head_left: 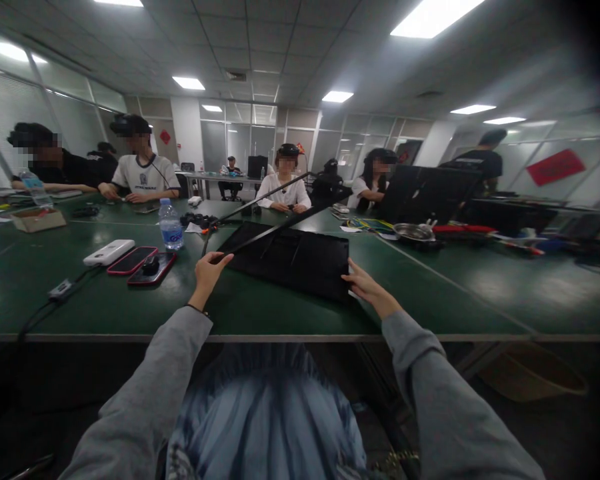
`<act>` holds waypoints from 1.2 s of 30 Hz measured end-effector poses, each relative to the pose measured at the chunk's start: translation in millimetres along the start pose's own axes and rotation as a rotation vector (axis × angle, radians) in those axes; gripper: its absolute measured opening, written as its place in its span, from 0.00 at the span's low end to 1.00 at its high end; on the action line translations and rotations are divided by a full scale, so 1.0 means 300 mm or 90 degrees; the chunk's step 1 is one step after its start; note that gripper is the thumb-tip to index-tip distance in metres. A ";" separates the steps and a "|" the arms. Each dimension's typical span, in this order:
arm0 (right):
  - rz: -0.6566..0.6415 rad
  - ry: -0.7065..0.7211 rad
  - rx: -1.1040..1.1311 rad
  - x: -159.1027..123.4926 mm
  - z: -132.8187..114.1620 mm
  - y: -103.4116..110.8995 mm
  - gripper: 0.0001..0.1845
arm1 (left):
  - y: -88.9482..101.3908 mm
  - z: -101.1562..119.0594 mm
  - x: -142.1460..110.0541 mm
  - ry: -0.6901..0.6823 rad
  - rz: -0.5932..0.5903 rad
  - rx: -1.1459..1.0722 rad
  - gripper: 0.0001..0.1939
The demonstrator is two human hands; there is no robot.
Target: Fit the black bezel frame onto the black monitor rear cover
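Observation:
My left hand (209,279) pinches the near corner of a thin black rectangular frame (290,221), which looks like a screen bezel. The frame is tilted up, its far end raised above the table. Under it lies a flat black panel (313,261), resembling the back of a monitor, on the green table (260,313). My right hand (370,288) grips the panel's right edge, thumb and fingers around it. Something white shows beside those fingers, too small to name.
Left of me are a water bottle (171,227), two phones (133,261) and a white power strip-like box (109,253) with a cable. A metal bowl (414,232) and a large black screen (427,193) stand to the right. Several people sit around the table.

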State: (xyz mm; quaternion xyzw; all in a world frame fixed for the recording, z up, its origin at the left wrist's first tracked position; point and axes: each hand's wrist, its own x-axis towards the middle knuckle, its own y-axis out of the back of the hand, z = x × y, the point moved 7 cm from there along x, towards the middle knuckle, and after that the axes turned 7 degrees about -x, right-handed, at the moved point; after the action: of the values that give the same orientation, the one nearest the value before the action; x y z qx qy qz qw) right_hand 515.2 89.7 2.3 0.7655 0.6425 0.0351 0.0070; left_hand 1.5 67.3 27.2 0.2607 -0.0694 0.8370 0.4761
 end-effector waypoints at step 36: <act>0.252 0.221 -0.382 0.062 0.014 0.054 0.25 | 0.003 0.037 -0.020 -0.091 -0.049 0.405 0.17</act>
State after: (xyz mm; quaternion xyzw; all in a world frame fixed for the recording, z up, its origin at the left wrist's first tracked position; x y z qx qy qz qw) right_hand 534.7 105.4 -0.1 0.8211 0.4354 0.3509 0.1143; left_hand 7.5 58.2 33.8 0.4573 0.1723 0.7774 0.3960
